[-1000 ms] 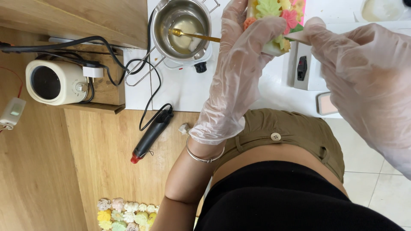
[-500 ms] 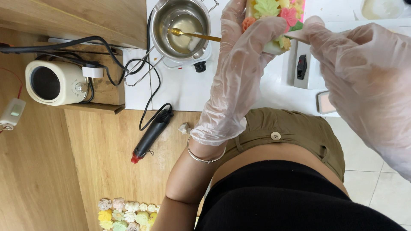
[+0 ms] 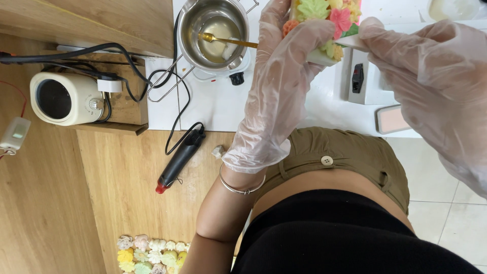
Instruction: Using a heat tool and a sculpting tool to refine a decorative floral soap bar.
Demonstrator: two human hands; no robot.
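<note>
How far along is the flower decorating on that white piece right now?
Done: several coloured flowers already sit on the white piece. In hand: the left hand grips it while the right hand works at its edge. Left: more small flowers lie on the wooden floor, and the melting pot holds liquid and a gold spoon.

At the white table's far edge a steel pot with a gold spoon stands just left of the gloved left hand, blocking that side. Black cables loop across the table's left edge. Between pot and near edge the white top lies bare, giving room to pass. Right of the gloved right hand, a grey box and pink pad crowd the near edge. On the wooden floor, a black tool lies below the near-left corner.
</note>
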